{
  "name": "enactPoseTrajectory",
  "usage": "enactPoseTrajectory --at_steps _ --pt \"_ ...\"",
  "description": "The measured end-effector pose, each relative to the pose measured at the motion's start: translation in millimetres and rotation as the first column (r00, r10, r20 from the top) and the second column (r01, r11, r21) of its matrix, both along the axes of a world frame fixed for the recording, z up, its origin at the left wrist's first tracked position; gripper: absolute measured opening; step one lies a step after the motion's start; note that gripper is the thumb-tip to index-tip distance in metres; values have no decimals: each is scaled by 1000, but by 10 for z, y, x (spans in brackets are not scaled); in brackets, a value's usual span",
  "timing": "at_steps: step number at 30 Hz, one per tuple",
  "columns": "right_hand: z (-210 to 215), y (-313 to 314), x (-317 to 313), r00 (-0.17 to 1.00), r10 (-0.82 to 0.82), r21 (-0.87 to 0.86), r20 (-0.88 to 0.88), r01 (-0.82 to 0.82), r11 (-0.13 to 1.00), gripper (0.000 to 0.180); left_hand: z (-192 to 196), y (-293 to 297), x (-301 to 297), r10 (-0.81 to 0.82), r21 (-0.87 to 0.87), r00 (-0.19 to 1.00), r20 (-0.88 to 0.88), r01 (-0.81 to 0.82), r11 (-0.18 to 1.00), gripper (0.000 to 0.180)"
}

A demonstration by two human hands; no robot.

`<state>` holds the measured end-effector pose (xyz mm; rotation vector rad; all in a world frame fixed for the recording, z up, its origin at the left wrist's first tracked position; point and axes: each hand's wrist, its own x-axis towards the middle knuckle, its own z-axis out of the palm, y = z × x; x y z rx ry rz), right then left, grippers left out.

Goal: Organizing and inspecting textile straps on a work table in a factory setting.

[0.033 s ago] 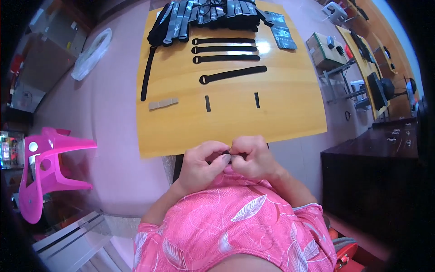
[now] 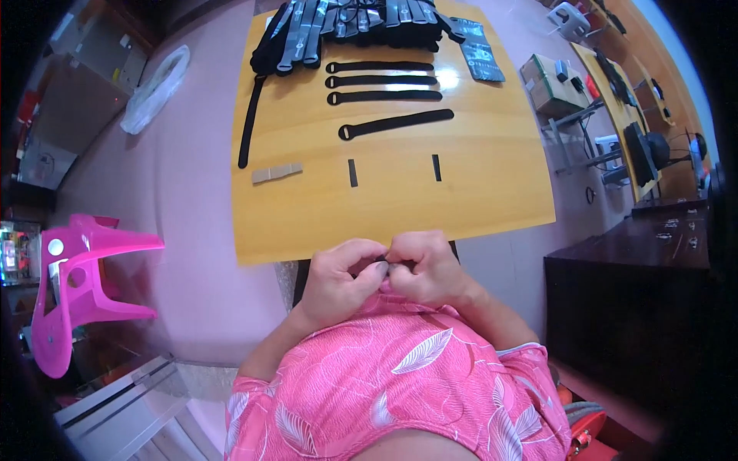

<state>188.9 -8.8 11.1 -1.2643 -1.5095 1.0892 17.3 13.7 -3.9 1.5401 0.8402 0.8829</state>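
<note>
My left hand [image 2: 342, 283] and my right hand [image 2: 424, 269] meet close to my body, at the near edge of the yellow tabletop [image 2: 492, 173]. Both are closed in a pinch at the fingertips. Between them a small dark piece [image 2: 380, 260] shows, mostly hidden by the fingers, so its kind is unclear. Beyond the hands lie two short black strips [image 2: 353, 173], set apart, and a folded beige strip [image 2: 277, 173] to their left. Farther back, several black straps with a slotted round end [image 2: 396, 124] lie crosswise.
A heap of black straps with grey bands [image 2: 307, 34] covers the table's far end, beside a dark plastic packet [image 2: 478, 50]. One strap [image 2: 251, 123] runs along the left edge. A pink stool [image 2: 96, 261] stands left; a dark cabinet [image 2: 615, 300] stands right.
</note>
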Motion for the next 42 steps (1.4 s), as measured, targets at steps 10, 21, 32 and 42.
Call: enactPoseTrajectory --at_steps 10,21,32,42 --pt "-36 -54 -74 984 -26 68 174 15 998 2 -9 33 -50 -82 124 995 -63 89 988 21" --pt "317 -118 326 956 115 -297 270 -31 955 19 68 -57 174 -120 -279 986 114 148 949 16" --pt "367 41 515 874 391 -426 289 -249 870 25 -10 -32 247 -176 -495 962 209 259 829 15" --pt "272 -134 248 532 190 37 825 -387 921 14 -86 -31 322 -170 -476 985 -28 136 869 9"
